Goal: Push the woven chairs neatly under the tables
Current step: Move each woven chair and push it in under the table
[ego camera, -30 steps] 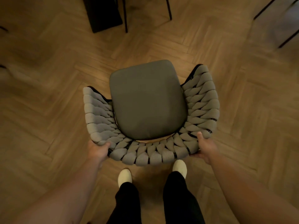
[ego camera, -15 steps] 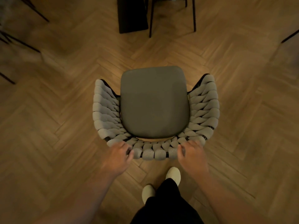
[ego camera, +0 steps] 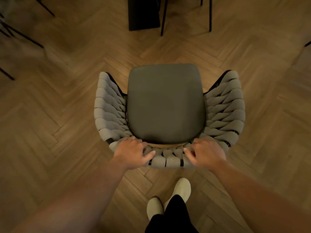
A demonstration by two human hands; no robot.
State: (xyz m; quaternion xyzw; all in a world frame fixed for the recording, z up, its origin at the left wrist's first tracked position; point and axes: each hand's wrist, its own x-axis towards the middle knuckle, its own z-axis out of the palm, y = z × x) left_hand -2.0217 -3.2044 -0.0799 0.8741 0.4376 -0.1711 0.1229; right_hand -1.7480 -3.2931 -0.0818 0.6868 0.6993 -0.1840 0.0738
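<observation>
Woven chair (ego camera: 170, 115) stands on the herringbone floor (ego camera: 58, 123), out in the open and well apart from the dark block (ego camera: 143, 14) and thin black legs (ego camera: 164, 19) at the far edge of the view. No desk top shows, so I cannot tell whether those belong to the desk it is meant for. The seat cushion (ego camera: 165, 103) points its front edge toward that block.

The left hand (ego camera: 132, 153) and right hand (ego camera: 207, 154) both grip the near rim of the backrest (ego camera: 170, 161), one either side of its middle. Their fingers are curled over it toward the seat.

To push well, press evenly through both hands so the chair runs straight and does not swing. Aim the seat's front edge square at the gap it must enter. Take some weight off the legs so they do not catch on the floor joints. The flared woven sides look wide, so they may foul the thin legs beside the block and need room. The pale shoes (ego camera: 182, 189) are just behind the chair, so step short and slow down near the end.
</observation>
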